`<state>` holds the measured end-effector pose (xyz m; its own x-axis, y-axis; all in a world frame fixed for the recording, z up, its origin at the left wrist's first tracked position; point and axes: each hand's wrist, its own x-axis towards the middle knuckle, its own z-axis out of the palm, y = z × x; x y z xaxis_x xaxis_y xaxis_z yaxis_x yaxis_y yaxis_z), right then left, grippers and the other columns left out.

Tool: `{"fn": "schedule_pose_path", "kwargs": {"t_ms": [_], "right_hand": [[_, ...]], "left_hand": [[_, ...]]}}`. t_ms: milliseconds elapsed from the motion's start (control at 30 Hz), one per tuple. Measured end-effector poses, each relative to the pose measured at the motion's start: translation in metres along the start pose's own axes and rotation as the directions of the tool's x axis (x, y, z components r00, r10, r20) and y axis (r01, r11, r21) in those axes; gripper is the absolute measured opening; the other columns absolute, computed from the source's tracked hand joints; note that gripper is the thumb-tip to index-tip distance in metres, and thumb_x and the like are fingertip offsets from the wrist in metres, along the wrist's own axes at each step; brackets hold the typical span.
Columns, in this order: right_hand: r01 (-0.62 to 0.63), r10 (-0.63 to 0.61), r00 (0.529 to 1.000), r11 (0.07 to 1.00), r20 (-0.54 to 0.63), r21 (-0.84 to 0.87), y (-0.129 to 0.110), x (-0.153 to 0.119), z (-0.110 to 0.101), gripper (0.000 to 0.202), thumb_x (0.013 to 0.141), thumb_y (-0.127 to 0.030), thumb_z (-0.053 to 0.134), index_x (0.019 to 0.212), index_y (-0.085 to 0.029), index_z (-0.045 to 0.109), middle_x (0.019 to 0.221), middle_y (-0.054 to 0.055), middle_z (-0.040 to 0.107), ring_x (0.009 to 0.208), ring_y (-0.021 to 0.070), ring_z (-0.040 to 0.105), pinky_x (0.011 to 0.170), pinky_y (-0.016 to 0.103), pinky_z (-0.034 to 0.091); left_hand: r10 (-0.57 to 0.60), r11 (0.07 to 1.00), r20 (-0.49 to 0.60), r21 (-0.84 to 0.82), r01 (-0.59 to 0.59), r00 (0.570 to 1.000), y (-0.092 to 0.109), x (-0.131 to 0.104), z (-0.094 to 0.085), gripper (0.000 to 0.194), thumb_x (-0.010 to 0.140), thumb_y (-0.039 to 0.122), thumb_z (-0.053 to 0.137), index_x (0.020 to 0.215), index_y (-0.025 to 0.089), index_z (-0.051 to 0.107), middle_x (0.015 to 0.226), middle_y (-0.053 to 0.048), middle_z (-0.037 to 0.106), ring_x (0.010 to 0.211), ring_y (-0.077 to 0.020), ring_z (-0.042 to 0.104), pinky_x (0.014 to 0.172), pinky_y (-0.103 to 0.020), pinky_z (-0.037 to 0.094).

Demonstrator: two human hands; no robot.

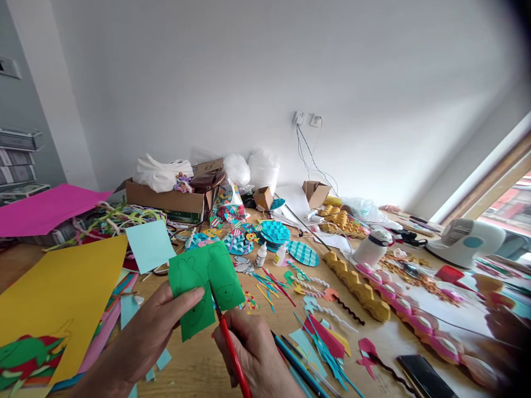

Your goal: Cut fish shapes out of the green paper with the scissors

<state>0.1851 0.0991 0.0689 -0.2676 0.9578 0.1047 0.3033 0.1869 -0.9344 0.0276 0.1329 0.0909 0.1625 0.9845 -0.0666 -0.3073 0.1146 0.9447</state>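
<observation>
A green paper (193, 276) with drawn outlines is pinched in my left hand (166, 312), the thumb lying on its front. My right hand (253, 351) grips red-handled scissors (228, 342). Their blades are at a slit running up from the paper's lower edge, between two outlines. Left of my left hand lies a large yellow sheet (83, 287) with green and red cut pieces (31, 356) on it. A light blue square (150, 246) is just behind the green paper.
Two glue bottles (260, 256), blue scalloped discs (274, 232) and paper strips (269, 287) lie beyond my hands. Pens (296, 359), a black phone (425, 376) and a yellow egg carton strip (357, 287) are at right. A pink sheet (53, 207) and a cardboard box (166, 199) stand at left.
</observation>
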Motion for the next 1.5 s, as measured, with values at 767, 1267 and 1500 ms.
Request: {"fn": "schedule_pose_path", "kwargs": {"t_ms": [767,1267,1500], "right_hand": [[-0.205,0.167,0.953,0.97,0.252,0.132,-0.007,-0.01,-0.03,0.045,0.089,-0.062,0.048,0.071,-0.02,0.046,0.052,-0.006,0.043,0.044,0.0071,0.039,0.043,0.017,0.033],[-0.222,0.174,0.943,0.964,0.283,0.149,-0.006,-0.005,-0.024,0.042,0.091,-0.055,0.05,0.072,-0.018,0.048,0.056,-0.004,0.049,0.044,0.0062,0.046,0.043,0.016,0.034],[-0.209,0.155,0.951,0.959,0.268,0.189,-0.002,-0.006,-0.024,0.049,0.09,-0.063,0.049,0.071,-0.018,0.048,0.055,-0.004,0.05,0.043,0.0059,0.046,0.041,0.016,0.033]], "left_hand": [[0.0,1.0,-0.044,0.026,0.001,0.999,0.009,0.01,-0.011,0.028,0.059,0.036,0.086,0.084,0.026,0.08,0.073,-0.001,0.082,0.076,-0.0308,0.076,0.067,-0.035,0.062],[-0.031,0.999,0.048,0.046,0.029,0.998,0.002,0.006,-0.006,0.03,0.066,0.039,0.082,0.091,0.022,0.081,0.08,-0.002,0.082,0.075,-0.024,0.074,0.065,-0.026,0.057],[-0.038,0.998,0.095,0.047,0.033,0.995,-0.004,0.006,-0.007,0.032,0.069,0.04,0.08,0.096,0.023,0.08,0.094,-0.003,0.082,0.091,-0.0253,0.072,0.07,-0.025,0.057]]}}
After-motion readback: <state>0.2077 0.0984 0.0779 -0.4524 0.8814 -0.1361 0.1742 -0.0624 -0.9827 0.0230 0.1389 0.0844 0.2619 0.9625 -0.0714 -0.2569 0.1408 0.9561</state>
